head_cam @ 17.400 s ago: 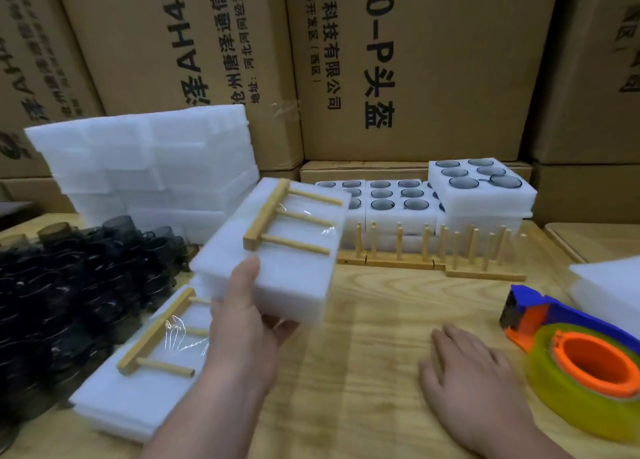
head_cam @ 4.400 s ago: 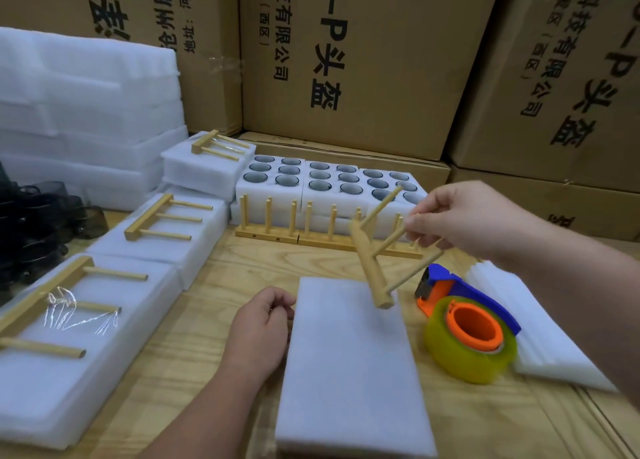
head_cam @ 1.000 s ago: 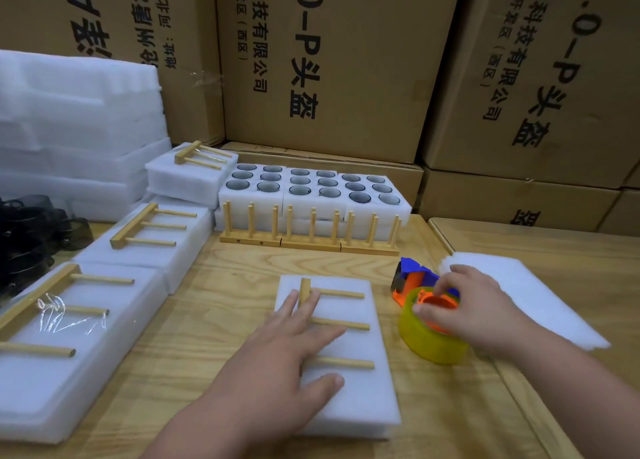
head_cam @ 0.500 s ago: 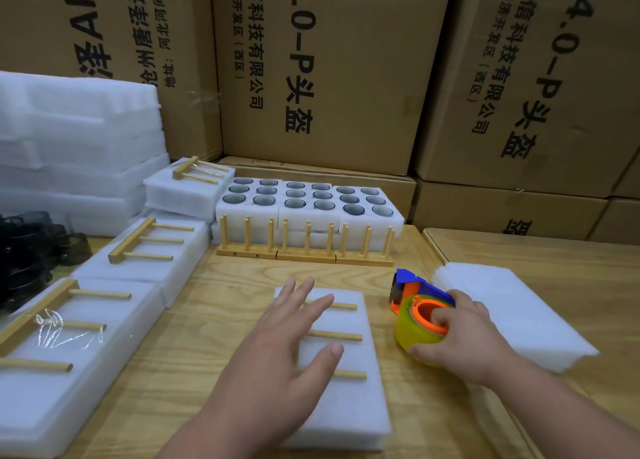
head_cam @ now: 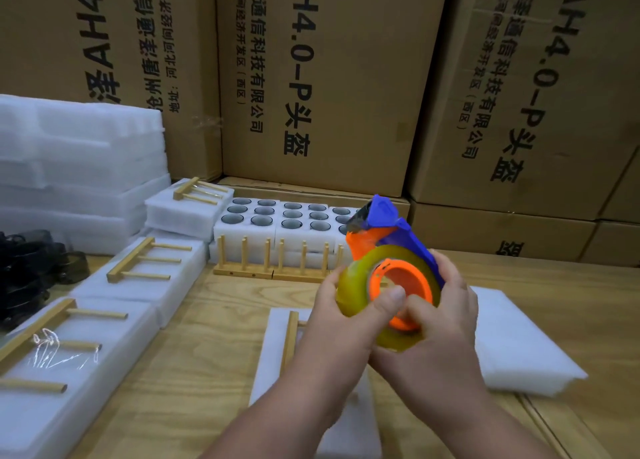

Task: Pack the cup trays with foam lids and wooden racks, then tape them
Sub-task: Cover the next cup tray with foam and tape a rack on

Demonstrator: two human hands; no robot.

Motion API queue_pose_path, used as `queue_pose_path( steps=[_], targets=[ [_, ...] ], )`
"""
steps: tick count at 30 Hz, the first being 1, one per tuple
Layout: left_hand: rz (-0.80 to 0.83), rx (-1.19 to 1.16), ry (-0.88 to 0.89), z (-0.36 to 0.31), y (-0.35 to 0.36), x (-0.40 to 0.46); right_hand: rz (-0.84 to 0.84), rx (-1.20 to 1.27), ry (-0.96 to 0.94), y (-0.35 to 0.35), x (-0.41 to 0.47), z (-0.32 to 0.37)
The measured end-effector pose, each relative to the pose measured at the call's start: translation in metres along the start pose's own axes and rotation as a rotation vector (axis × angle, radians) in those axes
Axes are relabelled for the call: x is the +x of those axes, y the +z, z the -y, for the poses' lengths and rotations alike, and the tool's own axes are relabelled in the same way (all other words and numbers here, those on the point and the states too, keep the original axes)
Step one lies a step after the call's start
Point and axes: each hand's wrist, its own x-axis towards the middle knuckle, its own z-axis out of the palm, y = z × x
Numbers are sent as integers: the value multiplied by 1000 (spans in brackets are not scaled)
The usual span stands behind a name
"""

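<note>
An orange and blue tape dispenser (head_cam: 388, 247) with a yellowish tape roll is held up over the table in both hands. My right hand (head_cam: 440, 327) wraps the roll from the right. My left hand (head_cam: 346, 323) grips its left side, thumb on the orange core. Under my arms lies a foam-lidded cup tray (head_cam: 273, 351) with a wooden rack (head_cam: 290, 337) on top, mostly hidden. Open cup trays (head_cam: 277, 216) with dark cups stand at the back, with wooden racks (head_cam: 266, 261) upright in front of them.
Packed foam trays with racks (head_cam: 138, 271) line the left side. Stacked foam slabs (head_cam: 79, 167) stand at back left, dark cups (head_cam: 31, 268) at far left. Loose foam lids (head_cam: 512, 347) lie to the right. Cardboard boxes (head_cam: 329, 77) wall the back.
My right hand lifted the tape dispenser off the table. My left hand left the foam lid and rack and took hold of the roll.
</note>
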Motion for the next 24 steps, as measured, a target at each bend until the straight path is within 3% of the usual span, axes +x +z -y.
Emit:
queue_pose_path(
  steps=[2,5,7,9,12,15,20,24],
  targets=[
    [-60,-66,-5,-1,3,4,-7,5,44,4,-3,9],
    [-118,-105,-16,4,-2,5,134,115,103,3,-3,10],
    [-135,-117,-18,4,-13,3,229,251,90,-4,0,3],
    [-119,-104,0,0,-29,3,200,502,134,-14,4,-2],
    [-18,-101,39,-9,-44,-1,148,861,429,-25,17,-6],
    [132,-68,63,-21,-48,-5,472,1142,624,-30,26,-5],
    [303,58,5,-38,-47,-8,637,1532,684,-33,28,-8],
    [308,137,-24,-37,-48,-9,738,1698,616,-33,30,9]
  ],
)
